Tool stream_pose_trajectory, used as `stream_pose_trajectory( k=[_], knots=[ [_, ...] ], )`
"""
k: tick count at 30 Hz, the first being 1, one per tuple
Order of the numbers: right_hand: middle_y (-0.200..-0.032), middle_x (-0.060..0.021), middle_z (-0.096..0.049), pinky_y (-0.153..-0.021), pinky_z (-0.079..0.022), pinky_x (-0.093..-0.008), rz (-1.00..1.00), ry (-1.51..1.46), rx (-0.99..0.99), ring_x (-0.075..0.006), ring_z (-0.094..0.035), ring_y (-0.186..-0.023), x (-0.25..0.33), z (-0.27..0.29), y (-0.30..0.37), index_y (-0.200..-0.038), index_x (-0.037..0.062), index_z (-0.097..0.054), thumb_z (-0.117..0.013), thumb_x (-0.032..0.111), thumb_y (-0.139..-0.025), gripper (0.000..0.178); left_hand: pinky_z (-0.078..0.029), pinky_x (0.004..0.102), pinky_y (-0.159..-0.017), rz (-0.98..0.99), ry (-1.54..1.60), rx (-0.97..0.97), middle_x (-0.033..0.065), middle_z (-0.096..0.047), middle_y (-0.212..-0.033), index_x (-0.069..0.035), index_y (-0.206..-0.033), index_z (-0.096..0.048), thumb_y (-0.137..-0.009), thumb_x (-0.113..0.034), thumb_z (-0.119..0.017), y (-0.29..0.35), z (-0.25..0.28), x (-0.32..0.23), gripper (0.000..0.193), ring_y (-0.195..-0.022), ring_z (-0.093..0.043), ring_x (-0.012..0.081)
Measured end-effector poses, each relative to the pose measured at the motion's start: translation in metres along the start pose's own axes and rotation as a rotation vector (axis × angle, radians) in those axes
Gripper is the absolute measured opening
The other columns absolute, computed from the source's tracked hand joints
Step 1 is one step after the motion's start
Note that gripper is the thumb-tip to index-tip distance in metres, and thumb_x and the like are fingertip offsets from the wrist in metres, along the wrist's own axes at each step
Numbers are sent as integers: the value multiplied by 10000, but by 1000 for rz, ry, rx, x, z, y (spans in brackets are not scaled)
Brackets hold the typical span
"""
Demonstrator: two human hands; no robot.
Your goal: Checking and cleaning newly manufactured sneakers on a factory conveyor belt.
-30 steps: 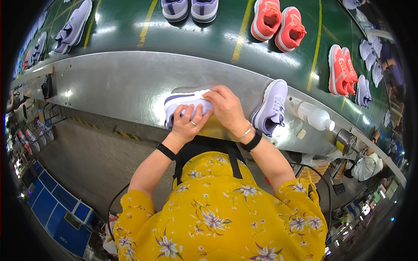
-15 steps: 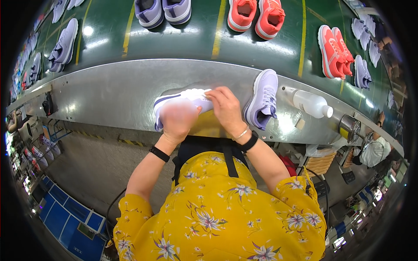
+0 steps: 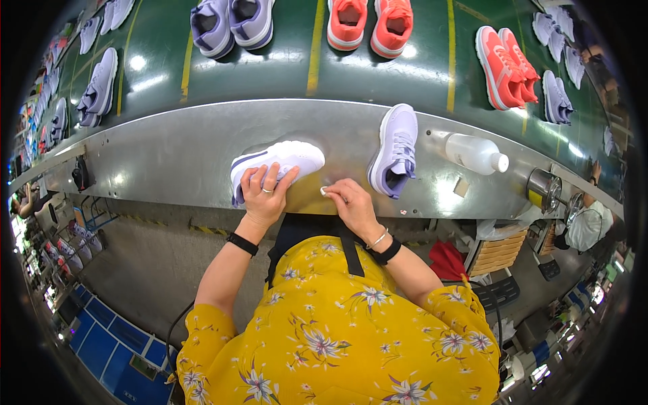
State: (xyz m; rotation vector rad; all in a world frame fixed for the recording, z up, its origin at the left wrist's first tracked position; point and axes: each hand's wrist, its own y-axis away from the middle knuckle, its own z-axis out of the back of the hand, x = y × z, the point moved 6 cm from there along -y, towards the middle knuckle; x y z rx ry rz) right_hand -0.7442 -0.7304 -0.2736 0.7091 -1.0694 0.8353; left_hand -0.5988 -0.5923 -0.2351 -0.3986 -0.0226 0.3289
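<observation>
A lavender sneaker (image 3: 302, 157) lies on its side on the metal bench (image 3: 169, 152), its white sole edge turned away from me. My left hand (image 3: 263, 196) grips it, fingers laid over the upper and thumb along the near side. Apart from the shoe, near the bench's front edge, my right hand (image 3: 355, 208) pinches a small white piece (image 3: 324, 192) between thumb and fingertips; what it is made of I cannot make out. To the right of that hand, a second lavender sneaker (image 3: 398, 138) stands upright with its toe pointing away.
A clear plastic bottle (image 3: 472, 154) lies on the bench at right, near a small beige piece (image 3: 461, 187) and a metal canister (image 3: 543, 191). Beyond the bench runs a green conveyor belt (image 3: 283, 74) carrying purple and coral sneakers (image 3: 390, 30). Another person (image 3: 587, 229) is at far right.
My right hand has drawn back from the shoe's toe toward the bench's front edge. My left hand still holds the shoe. The belt's nearer shoes appear shifted left in the view.
</observation>
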Motion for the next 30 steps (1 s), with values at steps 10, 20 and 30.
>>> stream_pose_trajectory(
  k=[10, 20, 30],
  knots=[
    [-940, -106, -666, -699, -540, -319, 205, 162, -518, -256, -662, -778, 47, 100, 29, -966, 36, -725, -749, -43, -810, 177, -440, 423, -963, 567, 627, 143, 130, -578, -1140, -97, -1237, -645, -717, -119, -852, -94, -20, -36, 560, -1055, -533, 337],
    [-1073, -59, -679, -818, -540, -282, -380, -705, -890, -141, -646, -928, -75, 159, 39, -1140, -49, -662, -668, 107, -975, 227, -440, 444, -895, 54, 506, 273, 133, -583, -1038, -161, -1384, -551, -807, -109, -736, -102, 15, -104, 608, -983, -563, 319],
    [-1158, -115, -680, -903, -574, -370, -485, -976, -697, -193, -669, -1038, -78, 138, 7, -1267, -15, -591, -611, 103, -1001, 292, -380, 475, -993, -91, 406, 487, 142, -649, -953, -200, -1496, -446, -802, -283, -758, -103, -36, -141, 765, -1043, -534, 323]
  ],
)
